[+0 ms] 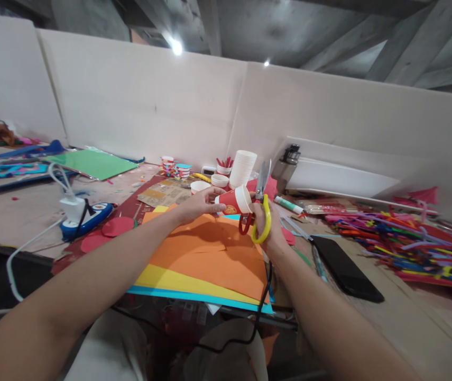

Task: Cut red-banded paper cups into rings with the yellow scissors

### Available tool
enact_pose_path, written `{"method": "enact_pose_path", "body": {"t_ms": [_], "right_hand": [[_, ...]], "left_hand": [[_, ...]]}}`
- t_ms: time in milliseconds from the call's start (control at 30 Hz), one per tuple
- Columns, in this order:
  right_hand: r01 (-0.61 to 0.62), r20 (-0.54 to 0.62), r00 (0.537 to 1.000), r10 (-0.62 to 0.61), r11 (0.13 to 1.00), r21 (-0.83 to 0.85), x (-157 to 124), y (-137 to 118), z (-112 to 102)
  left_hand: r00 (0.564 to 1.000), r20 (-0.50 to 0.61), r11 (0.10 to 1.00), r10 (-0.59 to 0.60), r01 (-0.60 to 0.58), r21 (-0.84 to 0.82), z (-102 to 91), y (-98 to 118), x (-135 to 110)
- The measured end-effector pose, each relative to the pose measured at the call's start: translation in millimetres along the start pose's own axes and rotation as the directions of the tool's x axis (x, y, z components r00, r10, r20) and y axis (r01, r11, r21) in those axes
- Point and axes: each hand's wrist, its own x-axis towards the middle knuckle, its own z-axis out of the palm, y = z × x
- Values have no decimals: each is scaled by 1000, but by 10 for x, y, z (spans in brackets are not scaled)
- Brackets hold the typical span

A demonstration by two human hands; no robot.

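Note:
My left hand [199,205] holds a red-and-white paper cup [230,201] near its base. The cup lies tilted on its side in the air, its white rim facing right. In my right hand [272,225] is a pair of scissors [266,214] with a yellow loop and a red loop, the blades pointing up beside the cup's rim. Right fingers are partly hidden behind the handles and cup. Beneath both hands lies a stack of orange paper [210,259], with yellow paper [182,281] and blue sheets under it.
Behind stand a tall stack of white cups [243,168] and small decorated cups [183,170]. On the right lie a black phone [347,267], a glue stick [289,205] and many pipe cleaners [416,241]. A blue power strip [86,219] and green sheet [94,163] are left. A black cable [258,312] hangs in front.

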Motion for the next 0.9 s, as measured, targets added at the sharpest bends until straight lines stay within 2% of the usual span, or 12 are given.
{"method": "enact_pose_path", "body": {"t_ms": [267, 467, 900], "right_hand": [[18, 16, 1000, -18, 1000, 6, 20, 22, -22], [30, -18, 999, -30, 999, -10, 45, 57, -42], [24, -26, 999, -25, 999, -33, 47, 52, -57]], "left_hand": [[997, 62, 999, 37, -37, 2, -33, -24, -6], [997, 44, 998, 68, -69, 14, -47, -40, 2], [999, 17, 998, 47, -48, 35, -23, 2, -4]]}}
